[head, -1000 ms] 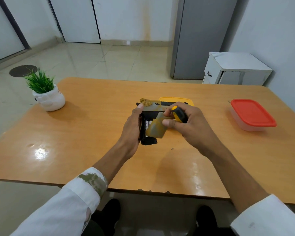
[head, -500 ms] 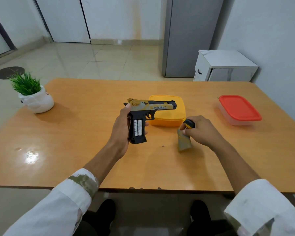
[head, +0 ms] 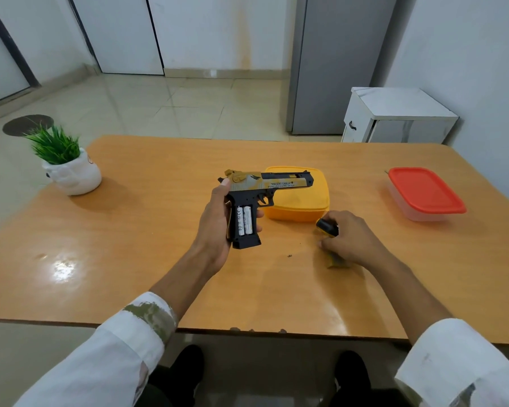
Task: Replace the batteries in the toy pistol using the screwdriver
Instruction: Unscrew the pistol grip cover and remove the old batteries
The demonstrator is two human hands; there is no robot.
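While the left grip [head: 215, 221] is curling round the back of the toy pistol [head: 272, 183] handle and holding it upright above the bench [head: 130, 245], two white batteries [head: 245, 221] are showing side by side in the uncovered handle bay, facing the camera. The right grip [head: 353, 239], lying apart to the right of the left grip, is closing round the black-and-yellow handle of the screwdriver [head: 327, 227] and resting on the bench, covering most of an olive battery cover [head: 337, 262] beneath it. A yellow lidded box [head: 303, 204] is sitting just beyond both grips, behind the pistol's barrel. A red-lidded box [head: 423, 189] is standing well right of the right grip. A potted plant [head: 71, 174] is standing well left of the left grip.
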